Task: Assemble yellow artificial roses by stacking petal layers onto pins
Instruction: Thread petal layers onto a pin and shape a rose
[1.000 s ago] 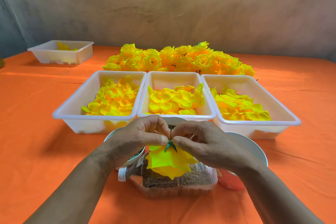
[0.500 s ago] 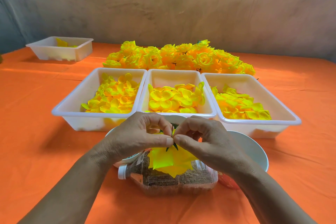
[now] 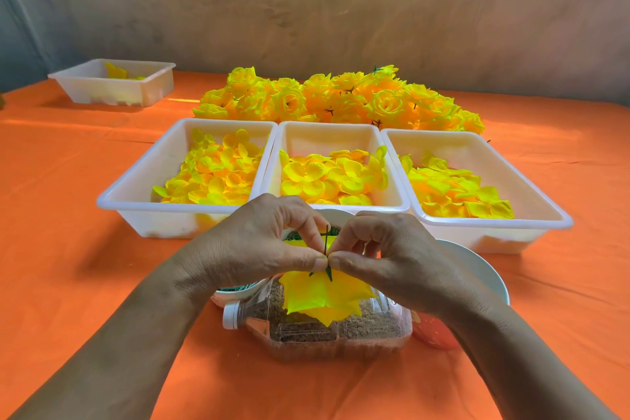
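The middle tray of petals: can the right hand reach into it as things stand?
Probably yes: the middle tray is open on top just beyond the right hand, nothing between. But its fingers pinch the green pin, so it must let go first.

- The orange tablecloth is lying as matt, creased cloth.
- The white trays are showing smooth, faintly glossy plastic.
- The yellow petals are looking like matt fabric.
- The clear bottle is gleaming as glossy plastic.
- The far wall is looking rough and matt.
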Motion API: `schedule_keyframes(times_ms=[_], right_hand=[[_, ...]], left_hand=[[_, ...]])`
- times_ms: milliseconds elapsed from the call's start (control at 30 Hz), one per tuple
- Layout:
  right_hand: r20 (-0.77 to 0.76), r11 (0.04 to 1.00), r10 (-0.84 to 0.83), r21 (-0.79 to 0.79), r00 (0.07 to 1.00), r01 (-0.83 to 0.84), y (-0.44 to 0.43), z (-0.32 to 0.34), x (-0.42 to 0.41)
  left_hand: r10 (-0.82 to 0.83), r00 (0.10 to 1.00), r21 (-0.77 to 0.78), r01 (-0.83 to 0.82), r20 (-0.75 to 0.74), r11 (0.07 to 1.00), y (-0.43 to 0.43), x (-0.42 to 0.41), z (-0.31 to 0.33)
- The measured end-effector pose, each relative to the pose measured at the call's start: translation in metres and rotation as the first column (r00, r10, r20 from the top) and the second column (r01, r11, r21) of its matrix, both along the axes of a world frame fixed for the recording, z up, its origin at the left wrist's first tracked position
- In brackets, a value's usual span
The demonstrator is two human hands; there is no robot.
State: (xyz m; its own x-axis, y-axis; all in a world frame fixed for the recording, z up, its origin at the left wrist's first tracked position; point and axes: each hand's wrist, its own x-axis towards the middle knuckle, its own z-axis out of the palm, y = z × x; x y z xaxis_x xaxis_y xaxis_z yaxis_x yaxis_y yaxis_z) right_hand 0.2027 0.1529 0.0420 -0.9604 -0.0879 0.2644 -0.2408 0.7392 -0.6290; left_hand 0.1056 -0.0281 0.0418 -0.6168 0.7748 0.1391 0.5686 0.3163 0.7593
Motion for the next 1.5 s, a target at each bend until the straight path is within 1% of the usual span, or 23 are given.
schedule_keyframes(times_ms=[133, 267, 333, 467, 500, 567, 633, 667, 800, 867, 967, 1067, 1233, 1367, 1433, 1500], right_hand=[[0.035, 1.000, 0.006, 0.019, 0.999, -0.007, 0.002, -0.002, -0.002], [0.069, 0.999, 0.013, 0.031, 0.997, -0.015, 0.000, -0.005, -0.003], [0.070, 0.999, 0.010, 0.035, 0.998, -0.012, -0.001, -0.005, -0.002], [0.138, 1.000, 0.027, 0.008, 0.990, -0.028, 0.002, 0.002, 0.002], [0.136, 0.999, 0.040, -0.005, 0.990, -0.039, 0.002, 0.005, 0.003], [0.103, 0.999, 0.038, -0.036, 0.994, -0.035, 0.002, 0.008, 0.004], [0.065, 0.999, 0.020, -0.051, 0.998, -0.016, 0.002, 0.007, 0.003], [0.054, 0.998, 0.018, -0.057, 0.998, -0.015, 0.001, 0.005, 0.002], [0.036, 0.999, 0.036, -0.004, 0.999, -0.036, -0.006, -0.003, -0.004], [0.019, 0.999, 0.025, 0.033, 1.000, -0.026, -0.007, -0.004, -0.005], [0.017, 0.996, 0.018, 0.086, 1.000, -0.019, -0.008, -0.004, -0.008], [0.017, 0.991, 0.014, 0.134, 1.000, -0.017, -0.007, -0.003, -0.009], [0.030, 0.986, 0.026, 0.165, 0.999, -0.031, -0.006, -0.005, -0.010], [0.037, 0.979, 0.025, 0.201, 0.999, -0.032, -0.007, -0.006, -0.010], [0.010, 0.975, 0.006, 0.222, 1.000, -0.008, -0.009, -0.005, -0.008], [-0.017, 0.970, 0.004, 0.245, 1.000, 0.000, -0.009, -0.005, -0.005]], left_hand=[[-0.005, 1.000, 0.007, 0.005, 0.002, 1.000, 0.000, 0.000, -0.005], [-0.027, 0.981, 0.027, 0.022, 0.193, 0.999, 0.001, 0.001, -0.011], [-0.029, 0.975, 0.026, 0.024, 0.222, 0.999, 0.001, 0.000, -0.011], [-0.066, 0.962, -0.037, 0.078, 0.267, 0.996, -0.002, -0.004, -0.006], [-0.077, 0.954, -0.029, 0.089, 0.288, 0.996, -0.005, -0.005, -0.004], [-0.083, 0.942, 0.038, 0.074, 0.325, 0.997, -0.012, -0.008, 0.002], [-0.073, 0.946, 0.084, 0.049, 0.315, 0.995, -0.015, -0.011, 0.005], [-0.071, 0.954, 0.077, 0.050, 0.293, 0.996, -0.014, -0.011, 0.005], [-0.062, 0.971, -0.042, 0.073, 0.229, 0.996, -0.003, -0.008, 0.000], [-0.045, 0.975, -0.074, 0.063, 0.217, 0.995, 0.000, -0.008, -0.002], [-0.055, 0.972, -0.109, 0.082, 0.228, 0.991, 0.000, -0.010, -0.001], [-0.066, 0.975, -0.107, 0.090, 0.214, 0.990, 0.001, -0.013, -0.002], [-0.066, 0.964, -0.108, 0.096, 0.256, 0.989, 0.001, -0.017, -0.015], [-0.076, 0.951, -0.089, 0.107, 0.299, 0.990, -0.002, -0.017, -0.019], [-0.062, 0.944, -0.031, 0.076, 0.323, 0.997, -0.003, -0.016, -0.016], [-0.009, 0.939, 0.066, -0.015, 0.344, 0.998, -0.004, -0.018, -0.015]])
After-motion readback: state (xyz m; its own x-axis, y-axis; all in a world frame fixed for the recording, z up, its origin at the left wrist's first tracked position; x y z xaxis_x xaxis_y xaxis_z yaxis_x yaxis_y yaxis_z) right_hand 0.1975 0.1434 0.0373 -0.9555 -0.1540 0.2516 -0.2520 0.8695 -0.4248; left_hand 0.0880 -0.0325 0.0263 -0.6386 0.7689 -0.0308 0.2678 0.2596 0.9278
